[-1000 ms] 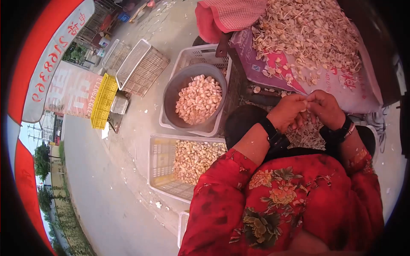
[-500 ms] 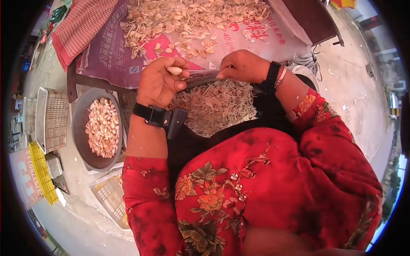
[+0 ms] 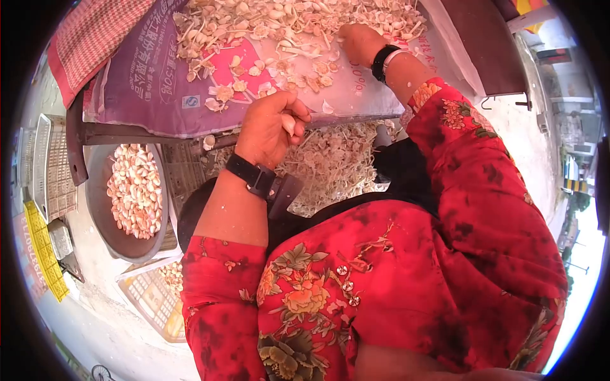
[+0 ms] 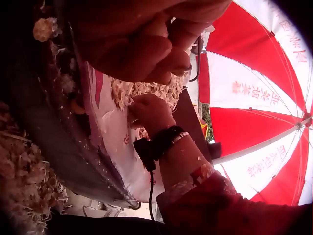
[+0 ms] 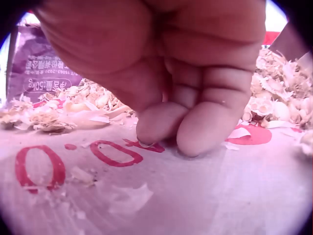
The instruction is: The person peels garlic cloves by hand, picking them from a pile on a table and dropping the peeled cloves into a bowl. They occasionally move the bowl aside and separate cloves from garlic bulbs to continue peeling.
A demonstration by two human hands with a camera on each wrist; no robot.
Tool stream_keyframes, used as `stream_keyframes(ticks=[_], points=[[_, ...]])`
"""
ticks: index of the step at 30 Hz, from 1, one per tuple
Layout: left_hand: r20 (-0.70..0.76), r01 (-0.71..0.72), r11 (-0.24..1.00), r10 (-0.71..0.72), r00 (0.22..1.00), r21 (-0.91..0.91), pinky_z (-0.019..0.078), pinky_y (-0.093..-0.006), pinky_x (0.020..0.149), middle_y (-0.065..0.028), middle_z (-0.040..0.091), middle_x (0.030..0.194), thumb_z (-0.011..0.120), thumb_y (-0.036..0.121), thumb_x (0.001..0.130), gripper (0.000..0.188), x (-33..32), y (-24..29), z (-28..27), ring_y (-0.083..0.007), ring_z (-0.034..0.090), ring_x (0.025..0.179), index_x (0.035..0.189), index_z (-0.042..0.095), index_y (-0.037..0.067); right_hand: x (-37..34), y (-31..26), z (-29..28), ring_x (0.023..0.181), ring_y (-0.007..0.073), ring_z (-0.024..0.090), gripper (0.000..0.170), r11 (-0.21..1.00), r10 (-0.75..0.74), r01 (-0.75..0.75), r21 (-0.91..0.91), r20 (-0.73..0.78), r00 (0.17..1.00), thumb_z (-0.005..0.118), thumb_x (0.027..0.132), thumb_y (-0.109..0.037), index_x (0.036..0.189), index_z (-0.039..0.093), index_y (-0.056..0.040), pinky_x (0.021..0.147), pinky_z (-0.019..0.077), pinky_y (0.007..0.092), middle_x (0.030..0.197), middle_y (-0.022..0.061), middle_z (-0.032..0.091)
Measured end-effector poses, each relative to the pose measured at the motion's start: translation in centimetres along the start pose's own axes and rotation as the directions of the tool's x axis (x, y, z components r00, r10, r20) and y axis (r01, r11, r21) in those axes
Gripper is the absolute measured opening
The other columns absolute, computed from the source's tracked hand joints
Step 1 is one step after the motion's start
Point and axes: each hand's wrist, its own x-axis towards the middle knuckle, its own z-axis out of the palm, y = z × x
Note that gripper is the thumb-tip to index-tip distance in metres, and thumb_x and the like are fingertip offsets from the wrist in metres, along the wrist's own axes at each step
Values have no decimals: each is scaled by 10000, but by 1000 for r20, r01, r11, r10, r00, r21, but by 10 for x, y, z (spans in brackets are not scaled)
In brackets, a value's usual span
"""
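Note:
In the head view the left hand (image 3: 270, 130) curls its fingers round a pale garlic clove (image 3: 288, 124) near the front edge of a printed sack (image 3: 155, 95). Farther forward, the right hand (image 3: 362, 44) reaches down at the near side of a heap of garlic and husks (image 3: 273, 19). The right wrist view has curled fingers of the right hand (image 5: 166, 63) close over the sack's red print, with loose skins around; what its thumb and index finger hold is hidden. The left wrist view shows the left hand (image 4: 142, 44) large and dark above.
A grey basin of cloves (image 3: 95, 203) stands at the left, with a pale crate (image 3: 146, 295) below it and a yellow crate (image 3: 44, 251) farther left. Husks (image 3: 337, 165) lie beneath the sack's edge. A checked cloth (image 3: 95, 44) hangs at upper left.
The head view has swung toward the sack. Both hands have come apart; the right has moved forward to the heap. The left keeps its clove, its fingers more curled than half a second ago.

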Motion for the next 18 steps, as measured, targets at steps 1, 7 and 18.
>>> stream_keyframes(ticks=[1, 7, 18], points=[[1, -1, 1000, 1, 1000, 6, 400, -265, 460, -81, 607, 711, 527, 277, 896, 288, 2, 0, 0, -136, 528, 531, 745, 592, 40, -5, -2, 0, 848, 352, 637, 228, 1000, 4, -2, 22, -82, 997, 551, 818, -145, 990, 643, -30, 776, 504, 391, 873, 202, 653], [-58, 112, 985, -121, 991, -129, 413, -265, 456, -101, 617, 776, 488, 348, 927, 354, 2, 1, 6, -148, 542, 533, 955, 606, 15, -62, -51, -54, 634, 113, 611, 178, 702, -41, -7, 712, 51, 998, 622, 853, -160, 953, 645, -15, 573, 495, 261, 738, 50, 636], [168, 183, 954, -145, 975, -238, 397, -219, 390, -80, 593, 763, 479, 252, 938, 306, 12, -3, -9, -118, 527, 520, 1035, 559, -27, 4, -21, 1, 644, 219, 643, 172, 891, -380, 412, 193, -182, 907, 546, 863, -73, 997, 648, -39, 611, 523, 330, 800, 133, 641]])
